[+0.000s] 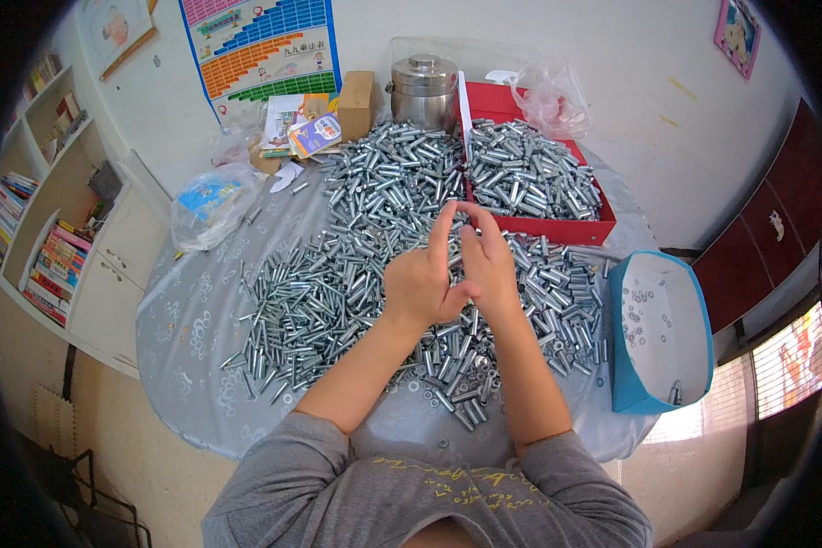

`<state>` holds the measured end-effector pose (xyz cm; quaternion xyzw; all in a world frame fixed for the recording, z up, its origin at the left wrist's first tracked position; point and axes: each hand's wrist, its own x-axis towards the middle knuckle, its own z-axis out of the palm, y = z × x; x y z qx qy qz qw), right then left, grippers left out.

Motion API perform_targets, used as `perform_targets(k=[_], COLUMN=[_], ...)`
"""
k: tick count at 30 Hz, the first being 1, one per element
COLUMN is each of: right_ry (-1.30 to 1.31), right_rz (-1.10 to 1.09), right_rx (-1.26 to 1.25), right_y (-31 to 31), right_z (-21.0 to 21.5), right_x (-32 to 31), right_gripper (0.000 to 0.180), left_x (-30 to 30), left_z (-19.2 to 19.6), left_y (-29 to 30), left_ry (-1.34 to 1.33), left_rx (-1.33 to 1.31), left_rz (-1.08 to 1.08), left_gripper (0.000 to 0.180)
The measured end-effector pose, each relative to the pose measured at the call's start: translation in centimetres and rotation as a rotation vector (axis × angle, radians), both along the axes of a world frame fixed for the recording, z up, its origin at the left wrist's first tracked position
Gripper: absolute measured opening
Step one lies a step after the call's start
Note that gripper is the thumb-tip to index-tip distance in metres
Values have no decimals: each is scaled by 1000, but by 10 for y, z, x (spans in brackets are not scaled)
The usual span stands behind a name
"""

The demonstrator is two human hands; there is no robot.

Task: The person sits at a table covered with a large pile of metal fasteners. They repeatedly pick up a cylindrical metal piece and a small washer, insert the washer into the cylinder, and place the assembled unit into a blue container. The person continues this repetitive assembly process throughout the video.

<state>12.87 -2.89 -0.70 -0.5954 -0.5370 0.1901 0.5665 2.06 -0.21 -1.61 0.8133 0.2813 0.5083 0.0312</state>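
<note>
The left hand and right hand hover close together above bolts heaped on the bench, fingers curved with tips near; whether they hold anything cannot be told. More bolts lie in a red box beyond; a blue box stands at right.

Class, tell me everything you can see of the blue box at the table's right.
The blue box is open-topped, blue outside and pale inside; its thin walls might be card or fabric. It stands, opening up, on the grey patterned tablecloth near the right edge. Small metal rings lie scattered inside, with a few longer metal pieces at the near end. Loose bolt-like pieces lie close on its left; contact is unclear. The right hand does not touch it.
</note>
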Motion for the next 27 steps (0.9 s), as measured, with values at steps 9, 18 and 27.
perform_targets(k=[9,18,27], right_ry=[-177,-214,-58], right_rz=[-46,-81,256], right_rx=[118,255,87], right_y=[-9,-5,-4], right_z=[14,12,11], right_x=[-15,-14,10], right_gripper=[35,27,13], left_x=[-7,-14,-9], left_z=[7,4,3], left_y=[-1,19,13], left_ry=[-193,-424,-278], left_rx=[-324,-1042,-634], left_rz=[-90,-478,-168], left_gripper=[90,85,80])
